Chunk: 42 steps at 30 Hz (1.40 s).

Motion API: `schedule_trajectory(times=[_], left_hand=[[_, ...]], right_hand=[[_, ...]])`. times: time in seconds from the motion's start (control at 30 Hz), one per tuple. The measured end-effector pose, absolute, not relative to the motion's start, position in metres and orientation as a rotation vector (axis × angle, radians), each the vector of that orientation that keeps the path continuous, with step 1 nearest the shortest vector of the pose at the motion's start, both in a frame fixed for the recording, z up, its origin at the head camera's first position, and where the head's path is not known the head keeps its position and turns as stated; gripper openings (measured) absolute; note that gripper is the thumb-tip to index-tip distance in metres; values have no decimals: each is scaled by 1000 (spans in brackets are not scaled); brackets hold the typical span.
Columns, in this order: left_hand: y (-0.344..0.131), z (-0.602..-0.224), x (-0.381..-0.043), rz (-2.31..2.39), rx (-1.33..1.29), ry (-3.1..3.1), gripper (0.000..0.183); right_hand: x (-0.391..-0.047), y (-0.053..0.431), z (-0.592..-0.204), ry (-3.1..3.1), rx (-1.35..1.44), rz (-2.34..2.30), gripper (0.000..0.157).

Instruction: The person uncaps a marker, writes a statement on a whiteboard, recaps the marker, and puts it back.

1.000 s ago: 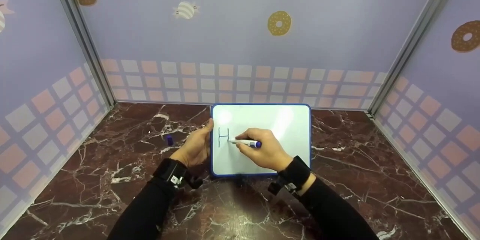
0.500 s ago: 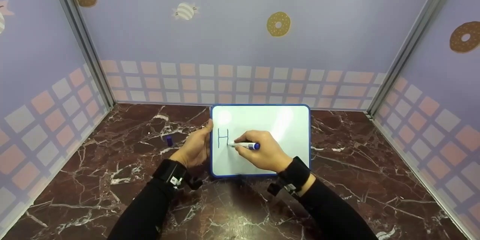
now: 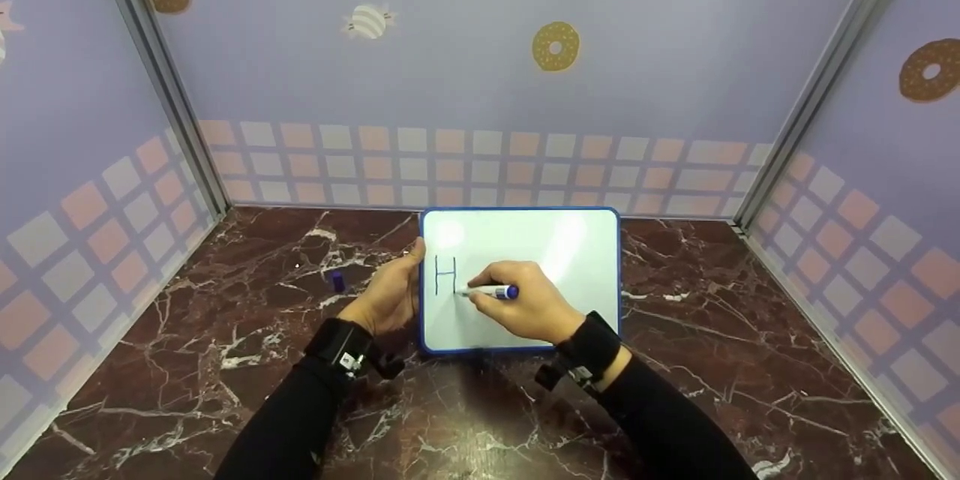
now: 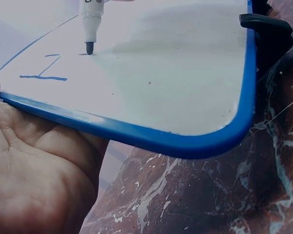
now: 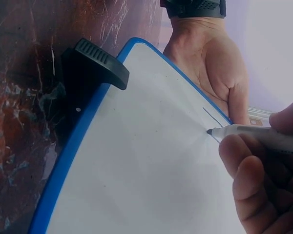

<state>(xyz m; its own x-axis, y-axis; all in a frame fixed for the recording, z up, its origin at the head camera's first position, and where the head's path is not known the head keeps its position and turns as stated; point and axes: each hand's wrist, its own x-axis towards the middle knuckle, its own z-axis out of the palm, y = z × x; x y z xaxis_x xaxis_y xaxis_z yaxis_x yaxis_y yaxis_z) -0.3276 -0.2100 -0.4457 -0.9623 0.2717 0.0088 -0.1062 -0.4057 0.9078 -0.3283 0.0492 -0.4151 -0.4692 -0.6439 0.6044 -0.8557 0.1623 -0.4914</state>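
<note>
A small whiteboard (image 3: 525, 240) with a blue frame leans back in a black holder (image 5: 100, 63), seen at its lower edge in the wrist views. My left hand (image 3: 390, 294) grips its left side, thumb at the frame and the other fingers hidden behind. Between thumb and fingers my right hand (image 3: 529, 301) pinches a white marker (image 3: 491, 291) with a blue end. The marker's dark tip (image 4: 90, 48) meets the board at the foot of a blue letter H (image 3: 445, 274), near the left edge. In the left wrist view only part of the letter shows.
A blue marker cap (image 3: 338, 282) lies on the dark red marbled table (image 3: 225, 390), left of my left hand. Behind the board rises a patterned back wall (image 3: 450, 75), with side walls to the left and right. Black straps circle both wrists.
My right hand has drawn the marker slightly down, and the H's right upright stroke has grown longer at the bottom. My left hand keeps its hold on the whiteboard.
</note>
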Motion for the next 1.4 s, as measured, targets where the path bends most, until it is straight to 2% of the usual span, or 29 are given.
schedule_trajectory(times=[1.4], left_hand=[[-211,-446,-326,2415,257,1573,63]], right_hand=[[-335,62,-407,-2128,1370,1211,9]])
